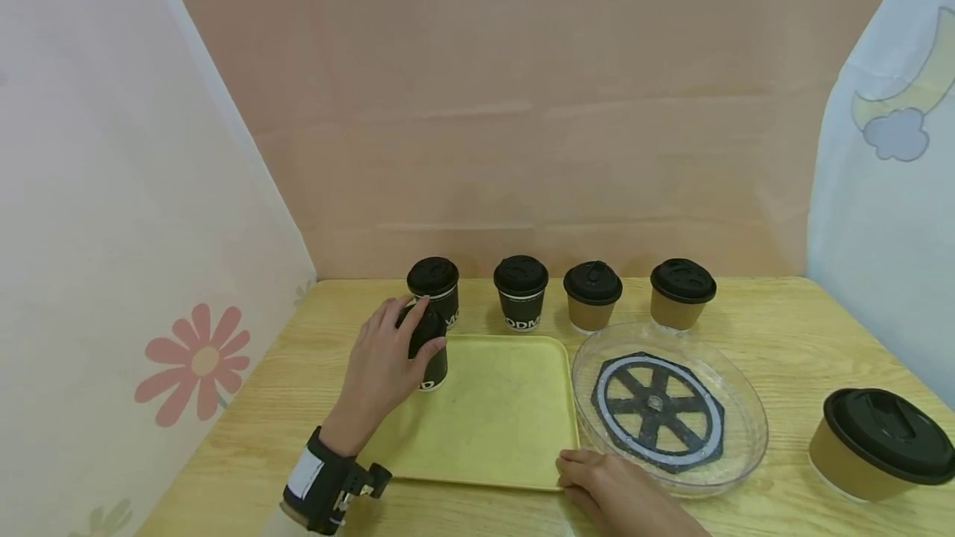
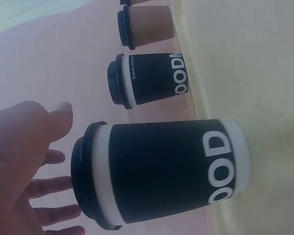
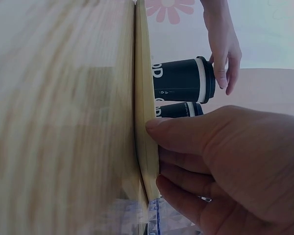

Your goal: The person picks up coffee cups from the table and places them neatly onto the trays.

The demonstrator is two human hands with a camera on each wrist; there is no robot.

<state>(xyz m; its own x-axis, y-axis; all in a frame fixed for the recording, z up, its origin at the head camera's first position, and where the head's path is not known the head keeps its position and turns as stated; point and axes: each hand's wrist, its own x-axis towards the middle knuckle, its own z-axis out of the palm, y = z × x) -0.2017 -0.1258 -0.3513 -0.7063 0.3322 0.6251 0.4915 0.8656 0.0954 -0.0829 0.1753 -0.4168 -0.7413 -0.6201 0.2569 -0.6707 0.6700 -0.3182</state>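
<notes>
A tall black paper cup (image 1: 437, 367) with a black lid stands upright at the left back of the yellow tray (image 1: 500, 421). My left hand (image 1: 384, 355) reaches over it with fingers spread about the lid. In the left wrist view, the thumb stands apart from the cup's lid (image 2: 88, 176), and the other fingertips are right at its far side. With thumb and curled fingers, my right hand (image 1: 615, 487) grips the tray's front right corner. White lettering shows near the cup's base.
Behind the tray stand two black cups (image 1: 521, 305) (image 1: 442, 297) and two brown lidded cups (image 1: 589, 313) (image 1: 675, 309). A clear round dish (image 1: 746, 404) over a dark wheel-shaped piece (image 1: 656, 408) lies right of the tray. Farther right is a brown lidded bowl (image 1: 858, 454).
</notes>
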